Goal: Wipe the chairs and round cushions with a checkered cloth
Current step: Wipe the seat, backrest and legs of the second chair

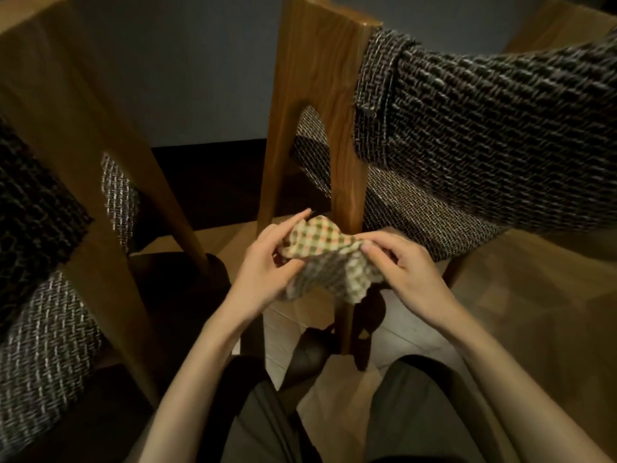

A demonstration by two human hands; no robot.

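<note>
At the far left stands a wooden chair point(100, 202), its frame running down the picture on a slant, with dark tweed upholstery point(43, 315) on the back and seat. Its round leg point(187, 235) comes down onto a dark patch of floor.

Just right of that, near the middle, the left hand point(263, 262) holds the cloth point(329, 262). Its grip is closed on the cloth's left edge: the thumb lies across the lower fold and the fingers point(293, 218) reach up behind the upper edge. The cloth is checked in cream, green and orange, bunched between the two hands, with one corner hanging loose below them. It is held in the air, in front of the lower part of the right chair's frame.

The right hand point(407, 262) pinches the cloth's right edge, thumb on top and fingers curled under. Both forearms are bare.

Behind the hands rises the second chair point(320, 95), a flat wooden back post with an arched cut-out, splitting into two legs. To its right the tweed backrest point(500, 128) wraps the post and the tweed seat point(417, 208) lies just behind the right hand.

Below, the person's legs in dark trousers point(410, 406) show above a pale wood floor point(534, 312).
</note>
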